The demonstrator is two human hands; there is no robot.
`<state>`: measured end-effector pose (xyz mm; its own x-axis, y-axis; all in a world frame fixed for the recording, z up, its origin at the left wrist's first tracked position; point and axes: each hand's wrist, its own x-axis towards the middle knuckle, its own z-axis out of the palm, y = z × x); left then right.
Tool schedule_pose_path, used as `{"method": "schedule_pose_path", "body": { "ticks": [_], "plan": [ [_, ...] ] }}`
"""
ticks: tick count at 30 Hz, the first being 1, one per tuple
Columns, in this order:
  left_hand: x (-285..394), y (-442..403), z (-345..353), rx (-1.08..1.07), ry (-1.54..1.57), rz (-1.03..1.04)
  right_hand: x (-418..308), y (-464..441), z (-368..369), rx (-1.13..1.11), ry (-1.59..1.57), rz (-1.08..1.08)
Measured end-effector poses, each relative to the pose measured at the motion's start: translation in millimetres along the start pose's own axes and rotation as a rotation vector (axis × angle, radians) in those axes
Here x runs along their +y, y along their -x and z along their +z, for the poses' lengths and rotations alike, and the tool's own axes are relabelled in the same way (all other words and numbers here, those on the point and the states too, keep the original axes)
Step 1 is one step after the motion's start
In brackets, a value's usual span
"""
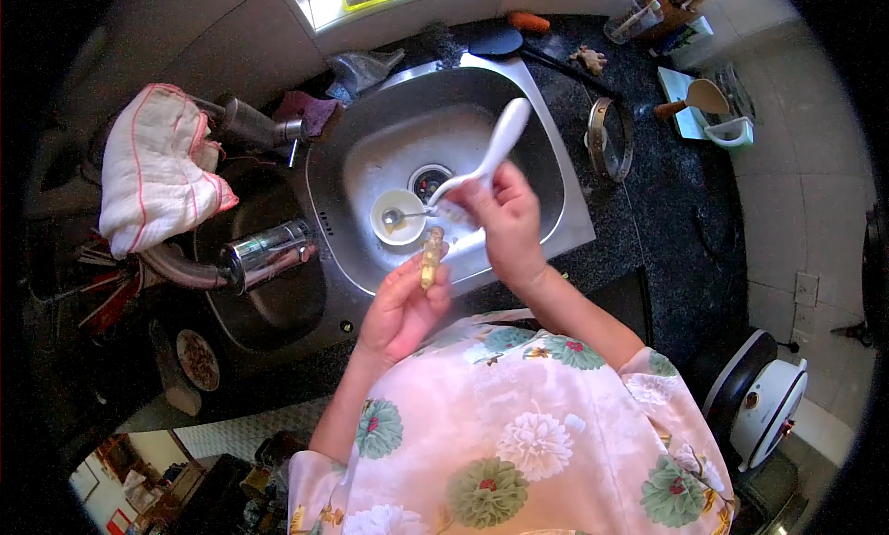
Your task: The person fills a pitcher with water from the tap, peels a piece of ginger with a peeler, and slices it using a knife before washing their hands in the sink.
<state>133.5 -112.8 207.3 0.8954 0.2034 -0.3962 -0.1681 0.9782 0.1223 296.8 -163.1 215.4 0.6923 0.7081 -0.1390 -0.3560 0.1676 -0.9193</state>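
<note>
My left hand (403,311), near the front edge of the sink, is closed on a small knobby piece of ginger (430,268), pale yellow with a browner tip. My right hand (507,225) grips a white long-handled brush (505,138), the handle pointing up and away. The brush's head, partly behind my fingers, is angled down toward the ginger, with a gap between them. Below, a small white bowl (378,222) with a metal spoon (394,217) in it rests in the steel sink (370,155), beside the drain (431,179).
A chrome faucet (269,255) and a white cloth (148,178) are left of the sink. Behind it lie a carrot (529,22), a black ladle (496,42) and more ginger (589,60). A metal ring (609,138) and wooden spatula (706,98) are to the right.
</note>
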Motion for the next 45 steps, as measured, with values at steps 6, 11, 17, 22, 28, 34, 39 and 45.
{"method": "schedule_pose_path", "body": {
  "ticks": [6,11,17,22,28,34,39,45],
  "plan": [
    [2,-1,1,0.027,0.126,-0.038,-6,3,-5,-0.156,-0.091,0.122],
    [-1,-2,-2,0.059,0.083,-0.018,-8,16,2,-0.282,-0.008,0.259],
    [-3,-3,-6,0.08,-0.025,-0.037,2,15,4,-0.226,0.003,0.218],
    [-2,-2,-4,-0.012,0.083,-0.05,1,10,2,-0.213,0.109,0.105],
    [3,1,3,0.022,0.064,-0.071,-11,-9,-11,-0.007,-0.067,0.08],
    [6,-4,3,-0.025,-0.027,-0.038,-18,-4,-13,-0.109,-0.29,0.115],
    [8,-3,6,0.098,-0.178,0.038,-11,-2,-17,-0.224,-0.213,0.249],
    [6,-3,6,0.18,-0.323,0.117,-14,0,-14,-0.349,-0.001,0.346]
  ]
}}
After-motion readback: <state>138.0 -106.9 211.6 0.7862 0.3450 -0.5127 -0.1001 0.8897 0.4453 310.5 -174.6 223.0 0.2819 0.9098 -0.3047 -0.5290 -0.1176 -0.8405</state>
